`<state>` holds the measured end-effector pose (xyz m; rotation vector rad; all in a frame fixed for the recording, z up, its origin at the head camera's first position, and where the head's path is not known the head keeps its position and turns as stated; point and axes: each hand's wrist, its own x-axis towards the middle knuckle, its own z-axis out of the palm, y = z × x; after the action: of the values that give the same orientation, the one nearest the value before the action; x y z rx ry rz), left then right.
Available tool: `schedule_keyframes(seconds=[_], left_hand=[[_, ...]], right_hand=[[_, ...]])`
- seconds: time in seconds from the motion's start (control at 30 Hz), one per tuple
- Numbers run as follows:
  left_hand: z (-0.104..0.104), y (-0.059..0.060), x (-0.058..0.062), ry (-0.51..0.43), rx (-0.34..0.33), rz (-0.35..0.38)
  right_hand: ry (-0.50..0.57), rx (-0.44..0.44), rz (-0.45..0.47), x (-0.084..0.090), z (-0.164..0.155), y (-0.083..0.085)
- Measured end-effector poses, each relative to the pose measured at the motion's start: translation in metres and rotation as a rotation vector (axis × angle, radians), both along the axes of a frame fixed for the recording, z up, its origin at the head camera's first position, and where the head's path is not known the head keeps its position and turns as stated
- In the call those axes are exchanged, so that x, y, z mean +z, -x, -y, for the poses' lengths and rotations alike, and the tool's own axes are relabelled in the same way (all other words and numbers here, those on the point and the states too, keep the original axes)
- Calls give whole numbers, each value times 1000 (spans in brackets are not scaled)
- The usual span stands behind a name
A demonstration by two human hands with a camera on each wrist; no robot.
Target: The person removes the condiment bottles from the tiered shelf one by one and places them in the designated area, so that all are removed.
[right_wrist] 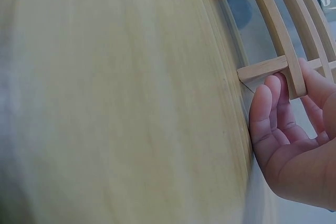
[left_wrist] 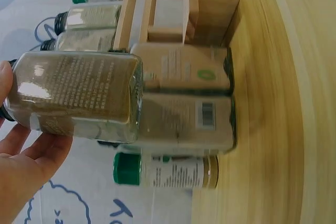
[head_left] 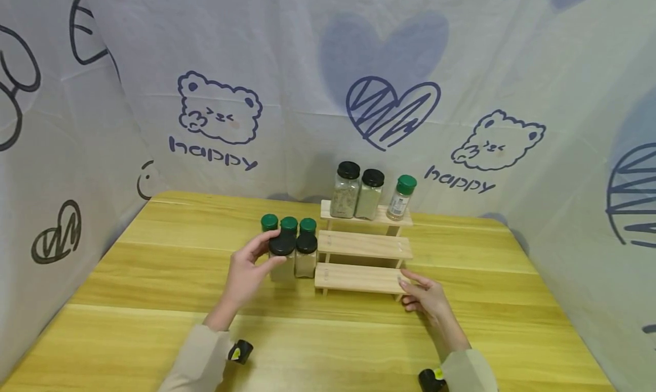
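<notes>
Left hand (head_left: 246, 272) curled round a black-capped spice jar (head_left: 282, 258) at frame centre, among four other jars (three green-capped) left of the stepped wooden rack (head_left: 364, 246); right hand (head_left: 427, 298) relaxed, fingers (right_wrist: 273, 103) loosely apart, touching the rack's lower right corner

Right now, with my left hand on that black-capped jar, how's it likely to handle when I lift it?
The black-capped jar looks like clear glass, so probably smooth and breakable. It appears mostly full of spice, so likely fairly heavy for its size. Its flat sides should resist rolling, but lifting it may nudge the neighbouring jar that stands close against it.
</notes>
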<state>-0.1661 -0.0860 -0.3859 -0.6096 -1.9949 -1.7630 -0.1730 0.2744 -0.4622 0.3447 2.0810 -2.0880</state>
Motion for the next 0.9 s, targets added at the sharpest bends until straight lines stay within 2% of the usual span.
schedule_keyframes(seconds=[0.13,0.23,0.37,0.53,0.63,0.9], left_hand=[[12,9,-12,-21,18,7],[18,12,-15,-39,42,24],[23,10,-9,-47,47,64],[25,0,3,-2,42,96],[28,-1,3,9,43,103],[42,13,-19,-3,51,84]], right_hand=[[-1,-4,-1,0,0,0],[-3,-1,-2,1,0,0],[-5,5,-2,1,0,0],[-5,1,-5,0,0,0],[0,-8,-3,-1,1,0],[-1,-26,0,-4,1,1]])
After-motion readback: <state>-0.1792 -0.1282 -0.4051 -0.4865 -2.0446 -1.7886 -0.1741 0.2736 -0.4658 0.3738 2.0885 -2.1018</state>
